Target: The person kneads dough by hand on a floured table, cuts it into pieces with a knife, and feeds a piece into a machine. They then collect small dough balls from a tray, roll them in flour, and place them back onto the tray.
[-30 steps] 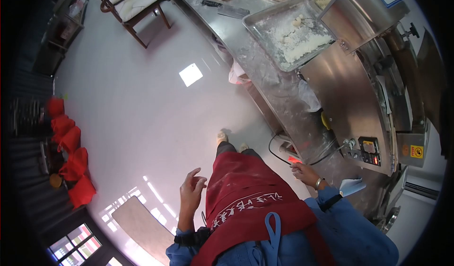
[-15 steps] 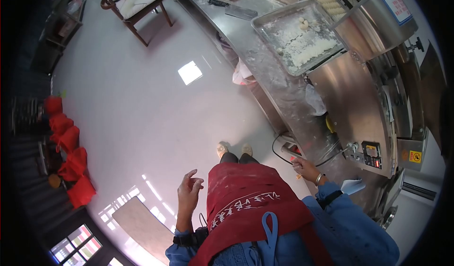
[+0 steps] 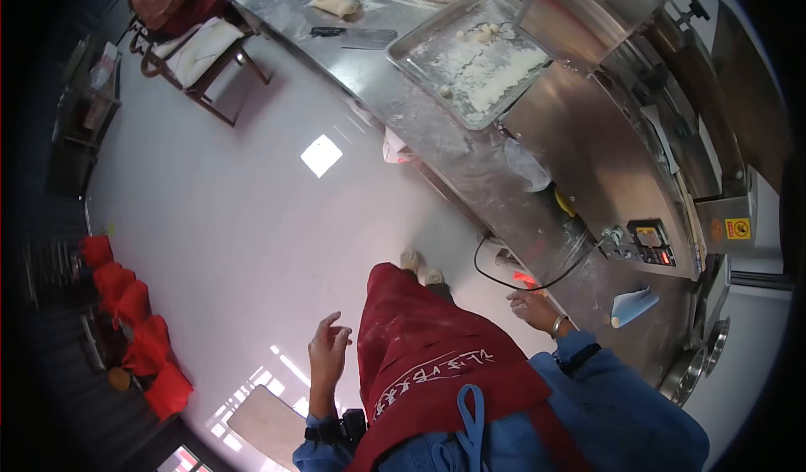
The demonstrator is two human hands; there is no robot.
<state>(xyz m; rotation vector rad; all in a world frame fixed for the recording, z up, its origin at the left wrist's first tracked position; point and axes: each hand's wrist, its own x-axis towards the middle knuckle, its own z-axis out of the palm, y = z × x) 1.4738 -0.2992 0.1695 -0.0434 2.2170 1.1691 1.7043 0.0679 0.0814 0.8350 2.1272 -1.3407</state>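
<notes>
Since the earlier frame, view and body have swung left, and the feet now stand staggered. Right hand (image 3: 531, 306) holds nothing, fingers loosely curled, just beside the steel counter (image 3: 470, 161) edge near a black cable (image 3: 504, 277). Left hand (image 3: 327, 353) hangs empty with fingers spread over the floor. A floured tray (image 3: 437, 31) sits farther along the counter.

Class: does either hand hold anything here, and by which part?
Nothing is held. The left hand hangs open over the floor; the right hand is empty beside the steel counter.
</notes>
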